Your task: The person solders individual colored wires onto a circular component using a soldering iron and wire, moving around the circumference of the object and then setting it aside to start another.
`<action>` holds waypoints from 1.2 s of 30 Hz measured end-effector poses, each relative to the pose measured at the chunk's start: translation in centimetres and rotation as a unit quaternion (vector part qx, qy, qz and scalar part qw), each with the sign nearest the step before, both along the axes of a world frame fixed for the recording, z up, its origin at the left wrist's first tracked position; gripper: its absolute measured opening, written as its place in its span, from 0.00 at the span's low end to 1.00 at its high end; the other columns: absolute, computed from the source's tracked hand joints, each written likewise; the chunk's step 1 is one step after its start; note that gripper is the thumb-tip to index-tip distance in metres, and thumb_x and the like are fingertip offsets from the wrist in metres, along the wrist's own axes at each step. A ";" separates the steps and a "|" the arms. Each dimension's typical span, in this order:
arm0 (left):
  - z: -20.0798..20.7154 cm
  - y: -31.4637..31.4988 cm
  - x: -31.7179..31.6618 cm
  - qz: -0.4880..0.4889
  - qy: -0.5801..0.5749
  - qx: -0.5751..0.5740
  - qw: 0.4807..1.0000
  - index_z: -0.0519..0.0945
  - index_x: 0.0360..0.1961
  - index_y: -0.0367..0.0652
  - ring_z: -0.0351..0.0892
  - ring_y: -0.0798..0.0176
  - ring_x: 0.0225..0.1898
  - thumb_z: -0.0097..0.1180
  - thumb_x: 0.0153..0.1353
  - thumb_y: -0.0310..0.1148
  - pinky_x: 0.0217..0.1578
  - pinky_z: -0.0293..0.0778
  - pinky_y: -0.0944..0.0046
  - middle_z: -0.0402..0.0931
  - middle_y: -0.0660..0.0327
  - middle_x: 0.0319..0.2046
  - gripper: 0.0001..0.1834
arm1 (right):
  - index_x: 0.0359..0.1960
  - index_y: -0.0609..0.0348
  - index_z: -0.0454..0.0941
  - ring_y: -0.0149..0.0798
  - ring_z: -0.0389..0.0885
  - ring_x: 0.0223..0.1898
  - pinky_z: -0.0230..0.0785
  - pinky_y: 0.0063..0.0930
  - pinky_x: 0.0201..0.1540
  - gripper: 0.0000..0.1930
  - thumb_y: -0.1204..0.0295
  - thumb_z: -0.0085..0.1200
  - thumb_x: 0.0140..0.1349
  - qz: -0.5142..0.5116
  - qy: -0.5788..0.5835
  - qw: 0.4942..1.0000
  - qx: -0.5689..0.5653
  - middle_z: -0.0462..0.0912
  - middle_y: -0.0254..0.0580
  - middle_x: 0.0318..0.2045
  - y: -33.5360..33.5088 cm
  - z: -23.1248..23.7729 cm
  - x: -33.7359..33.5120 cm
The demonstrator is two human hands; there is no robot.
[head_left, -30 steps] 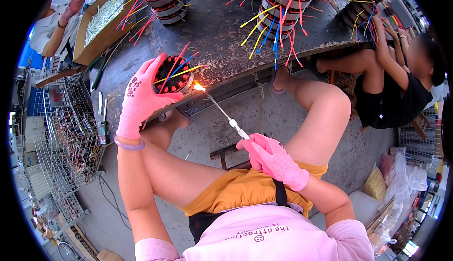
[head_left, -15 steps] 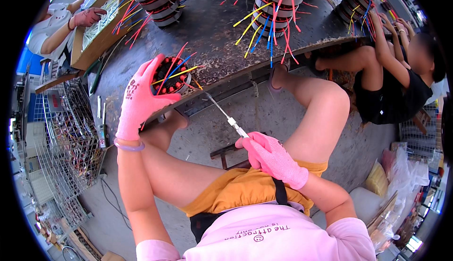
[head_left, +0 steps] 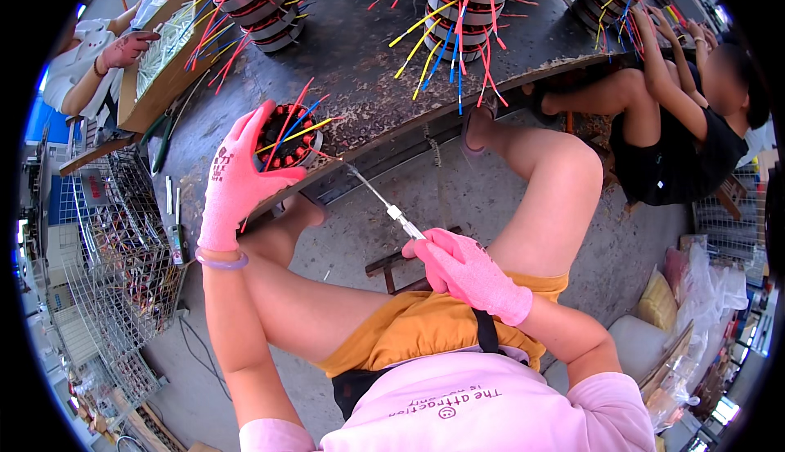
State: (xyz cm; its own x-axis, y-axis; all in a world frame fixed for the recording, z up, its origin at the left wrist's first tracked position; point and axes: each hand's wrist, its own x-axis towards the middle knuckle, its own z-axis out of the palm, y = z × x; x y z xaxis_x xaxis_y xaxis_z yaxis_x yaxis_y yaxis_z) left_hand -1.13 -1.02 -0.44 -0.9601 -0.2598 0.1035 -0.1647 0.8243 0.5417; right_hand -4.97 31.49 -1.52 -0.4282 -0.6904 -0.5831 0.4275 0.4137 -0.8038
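Note:
On the near edge of the dark table sits a motor stator (head_left: 307, 148), a short metal ring with red-wrapped windings and red, blue and yellow leads sticking up. My left hand (head_left: 233, 174), in a pink glove, grips it from the left, thumb on the near side and fingers round the far side. A thin orange-red lead points out from its right side. My right hand (head_left: 470, 272), also gloved in pink, closes round a slim tool (head_left: 397, 215) with a thin metal shaft and a white collar. The tool's tip is near the end of that lead; whether they touch is unclear.
Stacked stators (head_left: 454, 23) with many coloured leads stand at the far side, another stack (head_left: 266, 23) farther left. A cardboard box (head_left: 168, 84) of pale strips is at left beside a co-worker's gloved hand (head_left: 127, 49). Another person (head_left: 679, 133) sits at right. Wire baskets (head_left: 114, 256) stand at left.
The whole view has shifted slightly, moving the table and stacks a little left. An orange-yellow bit seen at the tool's tip earlier no longer shows. Both hands keep their grips.

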 end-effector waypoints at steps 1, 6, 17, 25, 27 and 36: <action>0.0 0.0 0.0 -0.001 0.002 0.002 1.000 0.69 0.66 0.36 0.73 0.49 0.61 0.76 0.37 0.35 0.61 0.70 0.57 0.72 0.51 0.60 0.51 | 0.44 0.63 0.77 0.25 0.65 0.17 0.59 0.23 0.23 0.18 0.59 0.42 0.73 0.003 0.005 1.000 0.006 0.71 0.34 0.17 0.0 0.4 -0.1; -0.1 0.0 0.0 -0.005 0.009 0.001 1.000 0.69 0.66 0.36 0.73 0.49 0.61 0.76 0.37 0.35 0.61 0.70 0.57 0.72 0.51 0.60 0.51 | 0.42 0.63 0.77 0.27 0.69 0.19 0.64 0.25 0.27 0.18 0.60 0.42 0.74 0.011 0.016 1.000 0.011 0.71 0.35 0.17 0.0 0.4 -0.1; -0.2 -0.2 0.1 -0.005 0.003 -0.003 1.000 0.68 0.66 0.37 0.73 0.48 0.61 0.77 0.36 0.36 0.61 0.70 0.56 0.72 0.51 0.60 0.52 | 0.48 0.59 0.78 0.21 0.58 0.12 0.49 0.20 0.16 0.19 0.56 0.45 0.72 -0.006 -0.015 1.000 0.015 0.70 0.30 0.17 -0.1 0.4 -0.1; -0.2 -0.1 0.0 -0.006 0.004 -0.006 1.000 0.68 0.66 0.37 0.74 0.48 0.61 0.77 0.37 0.36 0.61 0.70 0.56 0.71 0.51 0.61 0.51 | 0.48 0.59 0.78 0.22 0.58 0.13 0.50 0.20 0.16 0.19 0.56 0.45 0.72 -0.002 0.007 1.000 -0.013 0.70 0.30 0.17 0.1 -0.3 0.1; -0.2 -0.1 0.1 -0.008 0.008 -0.006 1.000 0.68 0.66 0.37 0.74 0.48 0.60 0.77 0.37 0.36 0.61 0.70 0.56 0.71 0.51 0.61 0.51 | 0.48 0.59 0.78 0.22 0.59 0.13 0.50 0.20 0.16 0.19 0.56 0.45 0.72 0.000 0.006 1.000 -0.008 0.70 0.30 0.17 0.0 -0.2 0.1; -0.4 -0.4 0.1 -0.009 -0.004 -0.011 1.000 0.66 0.69 0.39 0.73 0.54 0.60 0.76 0.38 0.30 0.62 0.69 0.58 0.71 0.54 0.61 0.52 | 0.43 0.63 0.77 0.27 0.69 0.19 0.63 0.25 0.26 0.18 0.60 0.42 0.73 0.006 0.006 1.000 0.024 0.71 0.35 0.17 0.0 0.9 -0.2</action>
